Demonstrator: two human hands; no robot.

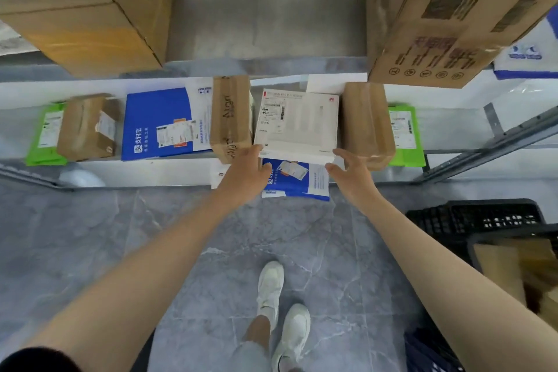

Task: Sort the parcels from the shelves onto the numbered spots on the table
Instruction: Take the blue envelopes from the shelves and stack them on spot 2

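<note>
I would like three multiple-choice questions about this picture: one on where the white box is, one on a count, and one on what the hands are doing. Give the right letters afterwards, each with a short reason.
1. Where is the white box?
A. On the floor.
B. On the shelf, between two brown boxes.
C. Leaning against the wall.

2. How many green mailers lie on that shelf?
A. One.
B. Four.
C. Two.

3. What are the hands doing?
A. The left hand and the right hand hold the white box at its front corners.
B. Both hang empty.
C. Both press on the floor.

Answers:
1 B, a brown box stands on each side of it.
2 C, one lies at each end of the row.
3 A, fingers and thumbs curl round both near corners.
</note>
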